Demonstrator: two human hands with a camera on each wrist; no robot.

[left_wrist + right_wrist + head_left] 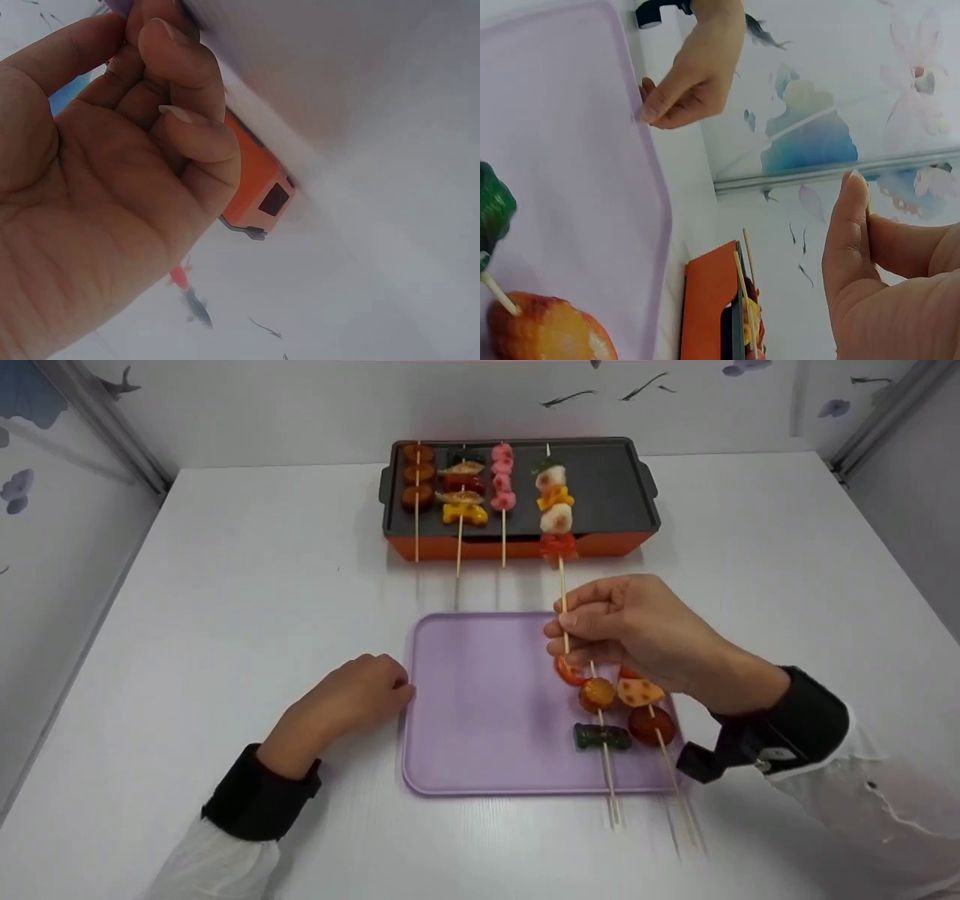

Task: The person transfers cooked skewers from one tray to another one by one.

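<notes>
My right hand [637, 615] pinches the stick of a food skewer [556, 519] between thumb and fingers. White, yellow and red pieces on that skewer overlap the grill [604, 495] in the head view. At the left side of the lilac tray [487, 705], my left hand [356, 694] pinches the rim; the right wrist view shows its thumb [656, 105] on the edge. Below my right hand, two skewers lie on the tray's right part, one with a green piece [602, 737], the other with a brown ball [651, 726]. Their upper ends are partly hidden by the hand.
Three skewers lie on the grill's left half: brown rounds [418, 474], mixed pieces [463, 485] and pink pieces [502, 480]. Their sticks jut over the grill's orange front. Patterned wall panels [300, 405] enclose the white table [247, 585] at the back and sides.
</notes>
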